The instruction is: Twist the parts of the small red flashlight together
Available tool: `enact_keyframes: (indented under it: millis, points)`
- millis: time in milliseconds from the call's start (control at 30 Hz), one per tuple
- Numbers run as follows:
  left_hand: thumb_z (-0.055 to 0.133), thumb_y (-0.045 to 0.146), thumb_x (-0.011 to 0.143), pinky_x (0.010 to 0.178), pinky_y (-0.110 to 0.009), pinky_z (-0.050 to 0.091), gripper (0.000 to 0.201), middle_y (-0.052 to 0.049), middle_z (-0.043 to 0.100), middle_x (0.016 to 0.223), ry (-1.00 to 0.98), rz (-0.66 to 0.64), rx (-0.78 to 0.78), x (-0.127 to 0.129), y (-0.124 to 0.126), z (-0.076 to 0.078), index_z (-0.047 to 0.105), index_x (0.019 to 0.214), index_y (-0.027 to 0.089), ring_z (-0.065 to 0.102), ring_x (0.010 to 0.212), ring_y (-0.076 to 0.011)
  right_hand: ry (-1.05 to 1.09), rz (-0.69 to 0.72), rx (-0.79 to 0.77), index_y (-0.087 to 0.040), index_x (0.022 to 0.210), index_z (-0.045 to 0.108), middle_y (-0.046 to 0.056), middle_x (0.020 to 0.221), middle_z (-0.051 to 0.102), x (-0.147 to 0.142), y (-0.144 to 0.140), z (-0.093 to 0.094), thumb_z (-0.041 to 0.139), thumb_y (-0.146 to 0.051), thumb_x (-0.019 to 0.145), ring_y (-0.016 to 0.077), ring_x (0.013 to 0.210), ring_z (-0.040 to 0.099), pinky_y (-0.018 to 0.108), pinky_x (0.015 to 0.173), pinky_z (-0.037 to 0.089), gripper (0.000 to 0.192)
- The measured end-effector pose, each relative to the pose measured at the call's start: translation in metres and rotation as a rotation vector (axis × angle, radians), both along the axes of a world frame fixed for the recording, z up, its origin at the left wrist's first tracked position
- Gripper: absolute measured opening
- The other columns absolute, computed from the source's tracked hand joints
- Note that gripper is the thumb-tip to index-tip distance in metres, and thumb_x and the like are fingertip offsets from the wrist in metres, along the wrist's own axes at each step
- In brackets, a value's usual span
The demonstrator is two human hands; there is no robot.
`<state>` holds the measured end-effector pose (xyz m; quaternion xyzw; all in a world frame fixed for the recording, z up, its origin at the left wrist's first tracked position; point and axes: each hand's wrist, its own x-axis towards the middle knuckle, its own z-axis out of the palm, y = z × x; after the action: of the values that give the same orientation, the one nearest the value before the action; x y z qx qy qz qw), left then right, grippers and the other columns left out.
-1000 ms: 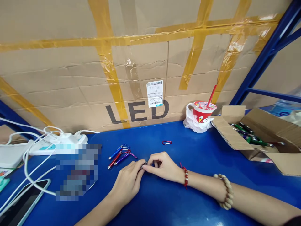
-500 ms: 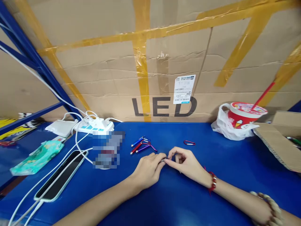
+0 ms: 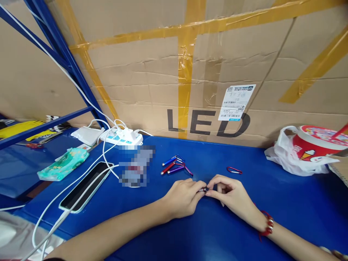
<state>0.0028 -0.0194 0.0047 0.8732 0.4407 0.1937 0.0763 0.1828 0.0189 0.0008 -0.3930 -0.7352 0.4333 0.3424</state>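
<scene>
both hands rest on the blue table [image 3: 190,239], fingertips meeting at the middle. left hand [image 3: 185,197] is curled, thumb & forefinger pinched on a small dark keyring torch [image 3: 203,189]; only its tip shows between the 2 hands, w/ a bit of red on it. right hand [image 3: 231,195] is curled too, thumb & forefinger closed on the other end of the same torch, so it's held from both sides, just above or on the table – can't tell which. right wrist has a red bead bracelet [image 3: 268,226].

just behind the hands lie 3 finished torches [image 3: 174,166] (blue, red, purple) w/ clips, touching each other. a loose red clip [image 3: 234,170] lies near, to the right of them. further left: a phone [image 3: 85,185] face up w/ white cables [image 3: 81,181] over it, a power strip [image 3: 125,137] & a green packet [image 3: 63,167]. far right a red cup [image 3: 317,143] sits in a white bag [image 3: 285,156]. a big cardboard box [image 3: 190,72] marked led stands along the back.
</scene>
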Motion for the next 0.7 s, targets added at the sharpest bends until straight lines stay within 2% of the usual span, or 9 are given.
enact_keyframes:
  millis: [367,700]
  points:
    - [0.036,0.018,0.093,0.063,-0.025,0.044,0.016,-0.002,0.065,0.085,0.003,-0.003,-0.023,-0.0013,0.0052,-0.0011,0.05,0.1,0.018,0.059,0.074,-0.0175,-0.048,-0.057,0.088,-0.018,0.068,0.064,0.001,0.062,0.06,-0.001,0.0035,-0.0035,0.066,-0.052,0.068,0.0079,0.039,0.041,0.023,0.039,0.034,0.034]
    - [0.036,0.019,0.093,0.062,-0.024,0.044,0.018,-0.002,0.065,0.081,0.002,0.005,-0.041,-0.0014,0.0073,-0.0022,0.053,0.098,0.019,0.059,0.072,-0.0167,-0.063,-0.084,0.039,-0.018,0.063,0.064,-0.001,0.054,0.055,-0.0012,0.0057,-0.0043,0.066,-0.056,0.065,0.0083,0.04,0.037,0.023,0.039,0.032,0.038]
